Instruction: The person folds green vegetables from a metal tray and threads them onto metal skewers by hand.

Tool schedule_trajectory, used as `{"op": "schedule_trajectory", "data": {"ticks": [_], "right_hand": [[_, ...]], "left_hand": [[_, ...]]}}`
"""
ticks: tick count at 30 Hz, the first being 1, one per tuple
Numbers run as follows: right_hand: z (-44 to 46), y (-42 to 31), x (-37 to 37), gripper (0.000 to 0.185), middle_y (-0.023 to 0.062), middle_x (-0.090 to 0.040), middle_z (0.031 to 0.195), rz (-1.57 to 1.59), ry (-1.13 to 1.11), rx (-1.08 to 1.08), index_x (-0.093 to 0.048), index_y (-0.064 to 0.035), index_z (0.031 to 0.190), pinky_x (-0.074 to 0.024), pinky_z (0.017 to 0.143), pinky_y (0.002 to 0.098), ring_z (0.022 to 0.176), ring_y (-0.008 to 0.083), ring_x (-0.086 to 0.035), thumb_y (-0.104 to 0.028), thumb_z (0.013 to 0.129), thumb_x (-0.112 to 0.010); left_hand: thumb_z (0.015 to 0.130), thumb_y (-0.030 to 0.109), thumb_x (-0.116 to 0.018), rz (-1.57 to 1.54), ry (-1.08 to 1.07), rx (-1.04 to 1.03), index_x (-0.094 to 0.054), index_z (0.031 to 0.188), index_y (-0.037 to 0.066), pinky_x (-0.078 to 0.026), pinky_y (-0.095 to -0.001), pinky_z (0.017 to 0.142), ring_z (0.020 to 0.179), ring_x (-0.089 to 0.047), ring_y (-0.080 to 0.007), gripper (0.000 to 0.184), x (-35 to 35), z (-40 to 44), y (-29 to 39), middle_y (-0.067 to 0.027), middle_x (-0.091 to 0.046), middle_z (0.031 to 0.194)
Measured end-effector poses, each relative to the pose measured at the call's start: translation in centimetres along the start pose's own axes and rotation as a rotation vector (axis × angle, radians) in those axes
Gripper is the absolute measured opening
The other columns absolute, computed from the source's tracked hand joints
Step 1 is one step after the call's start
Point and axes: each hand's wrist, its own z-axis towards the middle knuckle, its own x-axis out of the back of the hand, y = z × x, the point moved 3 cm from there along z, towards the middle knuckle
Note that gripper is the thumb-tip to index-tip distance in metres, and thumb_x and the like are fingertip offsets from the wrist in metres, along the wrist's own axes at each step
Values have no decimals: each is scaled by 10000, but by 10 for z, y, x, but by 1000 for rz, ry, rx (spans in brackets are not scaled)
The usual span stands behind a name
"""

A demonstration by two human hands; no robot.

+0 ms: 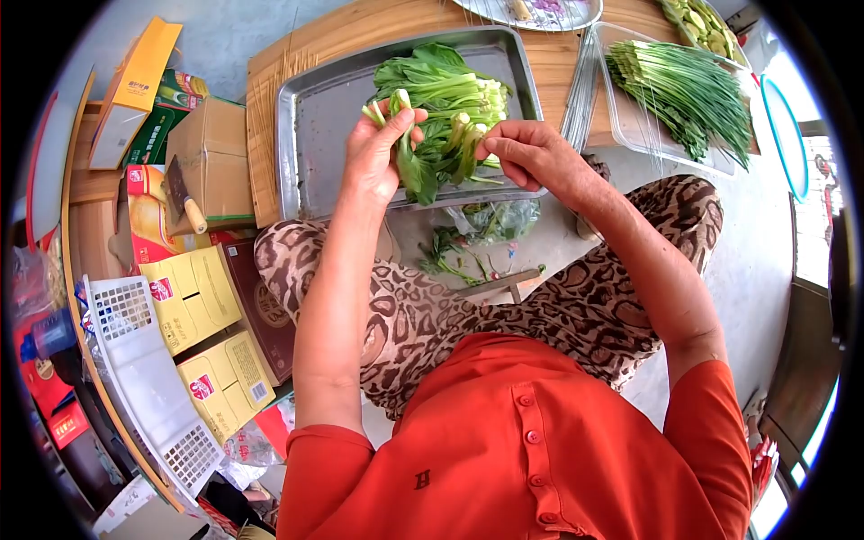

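Observation:
My left hand (pixel 382 153) is closed around a bok choy stalk (pixel 416 171), its pale cut end up and leaf hanging down. Beside it, my right hand (pixel 529 155) pinches at the pale stalks of more bok choy (pixel 470 142); the fingertips are partly hidden. Both hands are above the near side of a grey metal tray (pixel 310 171). Inside the tray, a pile of bok choy (pixel 441 76) lies with leaves to the left and stalk ends to the right.
Thin skewers (pixel 580 90) and a clear plastic tub (pixel 621 126) of long green chives (pixel 684 99) are to the right. Below lie trimmings (pixel 450 256), a plastic bag (pixel 504 220) and a blade (pixel 499 283). Cardboard boxes (pixel 211 148) and a wooden-handled knife (pixel 187 198) stand left.

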Motion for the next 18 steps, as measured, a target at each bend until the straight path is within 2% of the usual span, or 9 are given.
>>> {"op": "schedule_trajectory", "data": {"ticks": [3,8,12,18], "right_hand": [[0,1,1,251,-54,-395,506,4,4,-4,-617,-44,941,-248,406,207,431,34,-325,-254,972,-483],[-1,-2,0,250,-54,-399,509,-37,3,-6,-617,-47,948,-254,405,206,434,33,-332,-254,973,-480],[0,0,1,252,-53,-403,510,-35,-2,3,-617,-47,953,-257,406,205,433,33,-335,-257,974,-479],[-1,1,1,254,-53,-405,511,-41,-3,-4,-618,-45,955,-267,410,204,433,35,-338,-254,976,-476]], "left_hand": [[829,115,-696,24,0,1,-572,1074,44,-481,-234,602,701,-588,-131,283,0,-1,0,-108,-656,912],[898,192,-622,134,-79,-1,-566,1077,68,-490,-243,650,734,-594,-120,225,-9,-5,2,-79,-643,950],[914,204,-599,22,-105,28,-571,1079,65,-500,-249,671,742,-597,-127,218,-8,-4,-3,-81,-644,949],[922,173,-581,130,-75,-110,-566,1088,40,-497,-268,746,779,-600,-150,214,-8,-1,-4,-89,-646,957]]}}
